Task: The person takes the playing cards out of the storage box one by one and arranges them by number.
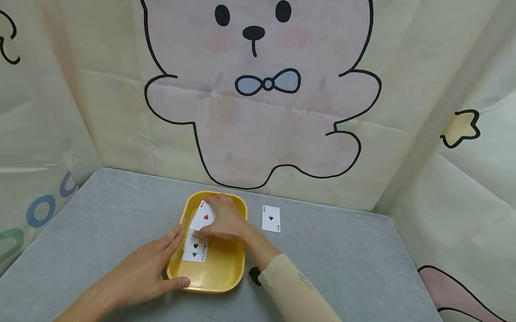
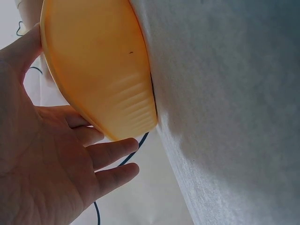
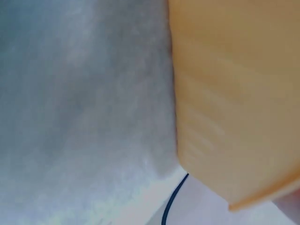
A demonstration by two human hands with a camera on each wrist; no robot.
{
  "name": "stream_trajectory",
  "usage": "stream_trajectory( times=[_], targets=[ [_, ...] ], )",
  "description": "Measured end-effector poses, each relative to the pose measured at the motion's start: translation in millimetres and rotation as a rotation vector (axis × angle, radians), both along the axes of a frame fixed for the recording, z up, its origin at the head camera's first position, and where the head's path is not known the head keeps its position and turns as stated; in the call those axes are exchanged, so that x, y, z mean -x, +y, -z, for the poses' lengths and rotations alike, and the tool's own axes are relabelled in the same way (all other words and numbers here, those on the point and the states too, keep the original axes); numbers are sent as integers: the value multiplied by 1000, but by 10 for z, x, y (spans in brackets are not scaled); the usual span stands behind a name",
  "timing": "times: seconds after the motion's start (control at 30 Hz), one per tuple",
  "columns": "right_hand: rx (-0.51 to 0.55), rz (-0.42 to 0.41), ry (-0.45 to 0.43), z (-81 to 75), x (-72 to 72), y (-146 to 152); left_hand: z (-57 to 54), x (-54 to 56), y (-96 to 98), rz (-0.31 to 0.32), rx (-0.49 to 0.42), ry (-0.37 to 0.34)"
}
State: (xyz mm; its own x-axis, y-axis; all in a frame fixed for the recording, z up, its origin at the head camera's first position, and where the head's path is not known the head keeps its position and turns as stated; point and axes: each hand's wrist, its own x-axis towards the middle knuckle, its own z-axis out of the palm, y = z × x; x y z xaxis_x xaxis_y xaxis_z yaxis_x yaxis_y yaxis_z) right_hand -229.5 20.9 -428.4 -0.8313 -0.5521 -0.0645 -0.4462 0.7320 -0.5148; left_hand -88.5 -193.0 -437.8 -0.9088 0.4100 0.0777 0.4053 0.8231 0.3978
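A yellow tray [image 1: 223,281] sits on the grey table. My left hand [image 1: 154,262] rests at its left side, fingers and thumb spread and touching the rim; the left wrist view has the same hand [image 2: 51,159] beside the tray's outer wall [image 2: 103,70]. Inside the tray, my right hand [image 1: 226,217] pinches a playing card with a red heart [image 1: 201,219] between thumb and fingers, partly covering it. Just below that card lie overlapping playing cards with black spades [image 1: 194,255], flat on the tray's left half. The right wrist view shows mostly the tray's outer wall [image 3: 234,93].
An ace of clubs [image 1: 271,218] lies face up on the table [image 1: 323,261], right of the tray. A small black object [image 1: 255,276] is partly hidden by the right sleeve [image 1: 299,294]. Printed cloth walls [image 1: 259,132] stand behind and at both sides.
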Motion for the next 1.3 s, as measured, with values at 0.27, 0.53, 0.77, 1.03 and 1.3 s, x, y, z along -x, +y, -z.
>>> stream_trajectory(
  times=[0.27, 0.53, 0.77, 1.03, 1.3],
  targets=[
    [16, -18, 22, -150, -21, 129, -10, 4, 4, -7, 4, -22],
    [64, -34, 69, -264, 41, 338, -4, -5, 12, -12, 2, -10],
    [81, -24, 109, -315, 139, 602, -5, -13, 14, -19, -2, 2],
    [81, -8, 117, -301, 191, 850, -5, -15, 14, -24, 5, 5],
    [83, 2, 86, -281, 201, 1137, -3, -17, 18, -27, 5, -2]
  ],
)
